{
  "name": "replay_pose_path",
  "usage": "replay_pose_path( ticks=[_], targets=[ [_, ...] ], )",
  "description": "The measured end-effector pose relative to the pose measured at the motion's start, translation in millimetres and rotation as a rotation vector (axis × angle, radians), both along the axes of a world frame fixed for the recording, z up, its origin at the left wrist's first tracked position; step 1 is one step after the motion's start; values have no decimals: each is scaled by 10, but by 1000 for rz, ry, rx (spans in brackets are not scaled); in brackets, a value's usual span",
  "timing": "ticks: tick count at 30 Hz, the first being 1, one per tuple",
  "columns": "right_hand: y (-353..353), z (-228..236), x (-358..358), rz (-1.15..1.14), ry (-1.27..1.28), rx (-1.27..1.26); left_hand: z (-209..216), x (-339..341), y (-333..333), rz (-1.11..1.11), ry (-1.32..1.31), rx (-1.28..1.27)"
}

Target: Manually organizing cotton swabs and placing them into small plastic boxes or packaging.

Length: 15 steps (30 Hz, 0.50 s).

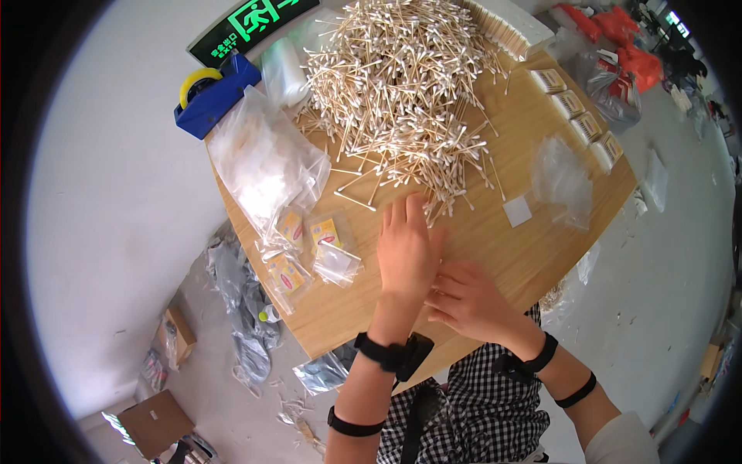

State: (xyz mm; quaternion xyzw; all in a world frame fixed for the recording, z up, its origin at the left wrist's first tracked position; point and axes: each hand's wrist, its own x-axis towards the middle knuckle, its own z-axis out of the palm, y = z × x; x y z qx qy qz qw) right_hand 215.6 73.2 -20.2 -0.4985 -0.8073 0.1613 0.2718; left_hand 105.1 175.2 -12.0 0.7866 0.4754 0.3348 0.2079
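Note:
A big heap of cotton swabs (402, 85) with wooden sticks and white tips covers the far middle of the table. My left hand (406, 251) is at the heap's near edge, back upward, fingers stretched toward the loose swabs; I see nothing held in it. My right hand (471, 301) is close beside the left wrist above the near table edge, slightly blurred, its fingers apart and no object visible in them. Left of my left hand lie small clear bags with yellow cards (326, 232) and a stack of clear bags (338, 264).
A large clear plastic bag (267, 166) and a blue tape dispenser (216, 97) sit at the table's left. Toward the right are a white square (517, 211), a crumpled clear bag (563, 182) and a row of swab packs (585, 126). A white box of swabs (510, 31) stands behind.

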Motion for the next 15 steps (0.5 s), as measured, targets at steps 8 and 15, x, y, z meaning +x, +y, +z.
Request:
replay_pose_path(
  ticks=[8,15],
  targets=[
    [-40,-74,103,-56,47,59,-119,-188,-160,-14,-19,26],
    [-24,-9,32,-71,14,119,-12,-580,-673,-29,41,-96]
  ],
)
